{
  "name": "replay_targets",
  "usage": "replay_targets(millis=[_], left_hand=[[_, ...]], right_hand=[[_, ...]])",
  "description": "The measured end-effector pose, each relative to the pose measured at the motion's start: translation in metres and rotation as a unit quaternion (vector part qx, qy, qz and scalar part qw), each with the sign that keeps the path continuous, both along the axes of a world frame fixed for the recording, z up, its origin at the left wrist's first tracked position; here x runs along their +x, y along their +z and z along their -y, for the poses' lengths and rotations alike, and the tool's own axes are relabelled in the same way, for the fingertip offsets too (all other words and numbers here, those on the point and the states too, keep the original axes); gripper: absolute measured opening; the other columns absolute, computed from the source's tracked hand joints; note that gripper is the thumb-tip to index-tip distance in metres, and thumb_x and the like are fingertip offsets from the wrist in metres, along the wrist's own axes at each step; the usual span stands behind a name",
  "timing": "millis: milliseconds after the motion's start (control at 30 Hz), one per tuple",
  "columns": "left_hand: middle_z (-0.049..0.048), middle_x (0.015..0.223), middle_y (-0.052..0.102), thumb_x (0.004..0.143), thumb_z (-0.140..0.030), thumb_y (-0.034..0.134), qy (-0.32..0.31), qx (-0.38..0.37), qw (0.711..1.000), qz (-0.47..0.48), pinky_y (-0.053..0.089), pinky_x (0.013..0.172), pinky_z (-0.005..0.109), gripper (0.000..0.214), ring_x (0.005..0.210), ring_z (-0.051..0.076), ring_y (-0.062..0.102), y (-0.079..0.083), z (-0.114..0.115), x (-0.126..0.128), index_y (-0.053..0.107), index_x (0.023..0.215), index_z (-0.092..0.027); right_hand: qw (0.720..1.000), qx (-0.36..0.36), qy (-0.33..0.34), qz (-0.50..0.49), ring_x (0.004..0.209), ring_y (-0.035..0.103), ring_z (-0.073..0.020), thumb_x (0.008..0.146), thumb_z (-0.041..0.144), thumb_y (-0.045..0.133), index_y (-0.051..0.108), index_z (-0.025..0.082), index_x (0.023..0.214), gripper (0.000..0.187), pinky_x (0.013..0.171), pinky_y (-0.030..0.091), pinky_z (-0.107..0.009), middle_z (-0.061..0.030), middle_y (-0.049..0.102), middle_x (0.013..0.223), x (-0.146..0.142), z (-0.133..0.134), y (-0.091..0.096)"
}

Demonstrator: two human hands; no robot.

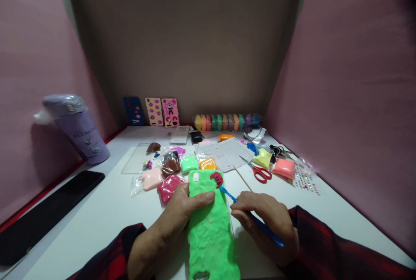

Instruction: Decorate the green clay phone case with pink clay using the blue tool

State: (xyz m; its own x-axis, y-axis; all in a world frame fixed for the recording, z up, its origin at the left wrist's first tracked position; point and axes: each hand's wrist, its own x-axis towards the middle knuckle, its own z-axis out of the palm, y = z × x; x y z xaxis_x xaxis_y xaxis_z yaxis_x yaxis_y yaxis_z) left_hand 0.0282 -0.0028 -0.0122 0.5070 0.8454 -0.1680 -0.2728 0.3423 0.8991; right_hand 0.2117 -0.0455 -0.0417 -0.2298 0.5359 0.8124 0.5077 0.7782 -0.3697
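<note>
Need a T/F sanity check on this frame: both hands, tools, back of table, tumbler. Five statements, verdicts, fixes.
1. The left hand holds a green-covered phone case. True.
2. The right hand holds the scissors. False: it holds a blue tool; the scissors lie on the table.
3. The blue tool's tip is at the red clay piece. True.
4. Only one decorated case stands at the back. False: three decorated cases stand there.
5. The purple tumbler is on the left side. True.
</note>
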Motion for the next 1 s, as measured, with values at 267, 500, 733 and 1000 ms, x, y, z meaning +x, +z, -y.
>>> replay_targets(millis=[267,500,733,1000], left_hand=[[0.0129,0.080,0.070,0.072,-0.025,0.073,-0.006,0.012,1.000,-0.010,0.054,0.064,0.029,0.030,0.065,0.019,0.065,0.0007,-0.0018,0.0002,0.068,0.096,-0.007],[0.0123,0.079,0.070,0.072,-0.025,0.074,-0.003,0.001,1.000,-0.009,0.052,0.061,0.027,0.026,0.061,0.017,0.062,0.0020,0.0021,0.0002,0.068,0.092,-0.008],[0.0100,0.078,0.068,0.071,-0.027,0.076,0.002,0.002,1.000,-0.003,0.051,0.062,0.026,0.028,0.064,0.017,0.062,0.0029,0.0019,0.0001,0.067,0.092,-0.010],[0.0102,0.077,0.066,0.069,-0.028,0.077,0.003,0.001,1.000,-0.017,0.052,0.060,0.027,0.028,0.062,0.017,0.061,0.0006,-0.0010,-0.0001,0.066,0.088,-0.010]], right_hand=[[1.000,0.002,-0.003,-0.002,0.057,0.059,-0.0129,0.092,0.017,0.054,0.059,0.020,0.086,0.009,0.054,0.043,-0.025,-0.0004,0.065,0.066,-0.0001,-0.0005,0.0009],[1.000,0.020,0.000,0.013,0.056,0.061,-0.0133,0.092,0.017,0.053,0.061,0.020,0.089,0.009,0.054,0.047,-0.025,-0.0003,0.065,0.065,0.0006,-0.0019,0.0018],[1.000,0.009,0.012,0.010,0.058,0.061,-0.0137,0.092,0.015,0.053,0.060,0.020,0.091,0.008,0.055,0.046,-0.026,-0.0014,0.065,0.067,0.0003,-0.0001,0.0027],[0.999,-0.023,0.028,0.018,0.059,0.058,-0.0131,0.091,0.014,0.055,0.061,0.018,0.088,0.008,0.054,0.043,-0.025,-0.0019,0.064,0.067,0.0011,0.0003,0.0027]])
